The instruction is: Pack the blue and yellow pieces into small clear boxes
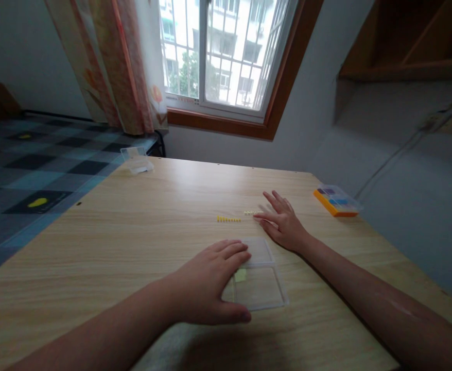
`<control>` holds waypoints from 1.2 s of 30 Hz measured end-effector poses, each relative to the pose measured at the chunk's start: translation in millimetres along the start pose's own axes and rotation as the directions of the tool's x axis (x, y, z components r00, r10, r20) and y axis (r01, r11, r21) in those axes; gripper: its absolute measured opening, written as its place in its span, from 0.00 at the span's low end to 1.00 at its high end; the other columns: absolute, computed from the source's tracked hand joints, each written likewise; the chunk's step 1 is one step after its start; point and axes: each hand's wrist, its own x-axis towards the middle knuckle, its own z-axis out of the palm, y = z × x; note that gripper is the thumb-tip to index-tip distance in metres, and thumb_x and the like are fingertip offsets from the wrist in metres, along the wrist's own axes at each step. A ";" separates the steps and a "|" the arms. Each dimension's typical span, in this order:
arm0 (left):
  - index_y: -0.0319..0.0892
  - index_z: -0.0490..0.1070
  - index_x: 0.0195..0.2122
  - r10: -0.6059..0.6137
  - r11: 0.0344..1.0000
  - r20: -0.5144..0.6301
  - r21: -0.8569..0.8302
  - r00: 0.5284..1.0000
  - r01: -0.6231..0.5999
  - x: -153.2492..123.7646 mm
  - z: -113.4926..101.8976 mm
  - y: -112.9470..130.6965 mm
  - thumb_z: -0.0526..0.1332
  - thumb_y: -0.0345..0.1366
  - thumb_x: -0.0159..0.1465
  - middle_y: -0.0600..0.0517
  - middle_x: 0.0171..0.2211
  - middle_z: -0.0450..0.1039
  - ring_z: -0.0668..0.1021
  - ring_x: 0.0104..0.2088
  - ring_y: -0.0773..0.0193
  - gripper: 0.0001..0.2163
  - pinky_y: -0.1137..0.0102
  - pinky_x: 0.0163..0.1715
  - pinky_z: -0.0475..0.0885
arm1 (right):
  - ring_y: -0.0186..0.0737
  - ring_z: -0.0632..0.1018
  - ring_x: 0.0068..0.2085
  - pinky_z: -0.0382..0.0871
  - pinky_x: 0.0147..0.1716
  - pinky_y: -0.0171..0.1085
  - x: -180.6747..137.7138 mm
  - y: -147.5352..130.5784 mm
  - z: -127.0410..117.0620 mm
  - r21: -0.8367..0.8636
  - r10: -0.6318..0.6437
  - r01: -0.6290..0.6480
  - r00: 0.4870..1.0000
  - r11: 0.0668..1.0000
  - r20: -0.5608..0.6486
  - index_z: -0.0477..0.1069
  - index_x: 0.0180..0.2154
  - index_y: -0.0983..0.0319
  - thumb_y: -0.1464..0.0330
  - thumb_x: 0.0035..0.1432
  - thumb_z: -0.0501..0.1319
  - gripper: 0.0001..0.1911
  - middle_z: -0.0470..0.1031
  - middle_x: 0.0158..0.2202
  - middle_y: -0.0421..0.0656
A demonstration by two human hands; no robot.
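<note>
My left hand (210, 283) lies flat and open on the left edge of a clear plastic box (262, 286) that is spread open on the wooden table (133, 232). A small pale yellow piece (240, 275) sits inside the box by my fingers. My right hand (282, 224) rests flat with fingers spread, its fingertips touching a short pale row of beads (249, 212). A second row of small yellow beads (228, 219) lies just left of it, apart from both hands.
An orange box with a clear lid and coloured contents (337, 201) sits near the table's right edge. Another clear plastic box (136, 158) stands at the far left corner. A bed with a checked cover (29, 170) lies left; curtain and window behind.
</note>
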 end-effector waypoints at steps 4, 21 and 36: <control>0.35 0.61 0.68 0.002 1.000 0.002 0.006 1.000 -0.002 -0.1 -0.2 0.8 0.70 0.59 0.55 0.35 0.70 0.58 0.62 0.69 0.40 0.46 0.48 0.68 0.58 | 0.62 0.47 0.74 0.47 0.66 0.69 1.0 -1.0 0.8 -0.016 0.007 -0.007 1.000 1.000 0.022 0.74 0.60 0.52 0.65 0.70 0.57 0.19 0.45 0.75 0.49; 0.38 0.64 0.67 0.039 0.998 -0.053 -0.052 0.998 -0.041 -1.1 1.9 -2.2 0.69 0.61 0.56 0.35 0.68 0.61 0.64 0.68 0.37 0.44 0.46 0.67 0.60 | 0.60 0.48 0.74 0.47 0.66 0.68 1.3 -0.8 0.1 0.038 -0.050 0.054 0.993 0.998 -0.107 0.84 0.42 0.53 0.64 0.65 0.64 0.09 0.50 0.74 0.40; 0.38 0.62 0.68 0.032 0.999 -0.021 -0.024 0.999 -0.032 0.0 1.5 -1.7 0.69 0.61 0.56 0.37 0.69 0.60 0.63 0.69 0.41 0.45 0.49 0.69 0.58 | 0.35 0.76 0.35 0.67 0.37 0.36 -25.0 -62.1 -83.4 0.513 -0.411 0.266 0.891 0.816 0.192 0.81 0.40 0.60 0.69 0.69 0.60 0.09 0.79 0.34 0.43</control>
